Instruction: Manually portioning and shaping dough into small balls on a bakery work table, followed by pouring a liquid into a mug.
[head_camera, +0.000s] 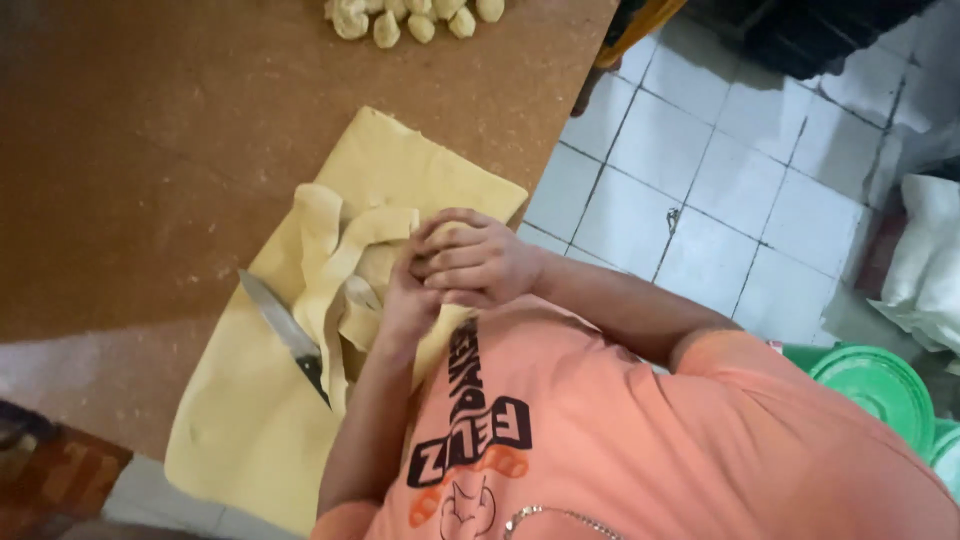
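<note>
Both hands' grip cupped together (455, 265) over dough piece, mostly hidden; knife (285, 330) handle covered by dough strips (335, 255).

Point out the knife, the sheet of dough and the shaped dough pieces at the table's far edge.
knife (272, 312): head view, on the blade.
sheet of dough (240, 420): head view, on its bare near part.
shaped dough pieces (387, 30): head view, on one piece.

Whatever the two hands (455, 270) are pressing between them is hidden — the right hand (478, 258) covers it and most of the left hand (405, 305). The dough balls (415, 20) are cut off by the top edge, and the knife (285, 335) handle slips under a dough strip (330, 300).
</note>
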